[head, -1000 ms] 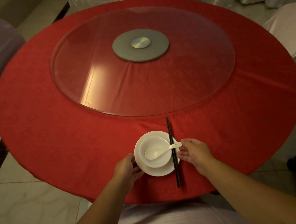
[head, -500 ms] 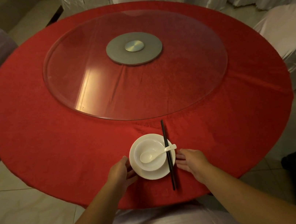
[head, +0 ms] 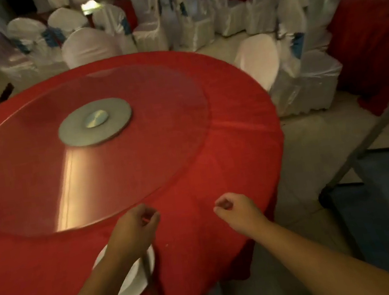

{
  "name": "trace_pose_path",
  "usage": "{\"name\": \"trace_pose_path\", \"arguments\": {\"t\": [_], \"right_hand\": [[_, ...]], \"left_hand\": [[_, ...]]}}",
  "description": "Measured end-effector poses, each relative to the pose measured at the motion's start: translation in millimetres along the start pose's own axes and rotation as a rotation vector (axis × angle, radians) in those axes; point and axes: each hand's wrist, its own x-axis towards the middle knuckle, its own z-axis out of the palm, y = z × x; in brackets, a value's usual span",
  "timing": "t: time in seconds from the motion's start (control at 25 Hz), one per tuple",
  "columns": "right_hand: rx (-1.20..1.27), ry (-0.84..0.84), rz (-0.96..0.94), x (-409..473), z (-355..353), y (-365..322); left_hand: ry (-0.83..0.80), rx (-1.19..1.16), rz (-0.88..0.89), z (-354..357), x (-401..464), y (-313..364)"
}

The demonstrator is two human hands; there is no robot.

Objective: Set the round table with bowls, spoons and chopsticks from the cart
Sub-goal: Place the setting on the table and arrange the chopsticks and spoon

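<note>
one place setting lies at the near edge of the worktop (head: pixel 192 173): a white plate (head: pixel 133 285) with chopsticks (head: pixel 151 287) across its right side, mostly under the left forearm, which could snag and knock them off. beyond, the left hand (head: pixel 135 228) and right hand (head: pixel 235 208) hover with fingers loosely curled, holding nothing; the bowl and spoon are hidden.

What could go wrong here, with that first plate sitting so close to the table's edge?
The left forearm passes right over the plate and chopsticks, so a low sweep might knock them askew. The plate sits near the table rim, where a bump could tip it off. The view is blurred, suggesting a fast turn toward the cart; both hands, left hand and right hand, hold nothing.
</note>
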Motion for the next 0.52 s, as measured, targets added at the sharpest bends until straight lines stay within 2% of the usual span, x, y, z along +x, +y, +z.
{"name": "trace_pose_path", "arguments": {"t": [0.12, 0.24, 0.52], "right_hand": [[-0.041, 0.092, -0.048, 6, -97, 31], [-0.058, 0.189, -0.036, 5, -206, 76], [-0.319, 0.474, 0.125, -40, -457, 187]], "left_hand": [[-0.06, 0.079, 0.202, 54, 27, 117], [-0.137, 0.134, 0.329, 124, 44, 236], [-0.328, 0.219, 0.629, 287, 53, 496]]}}
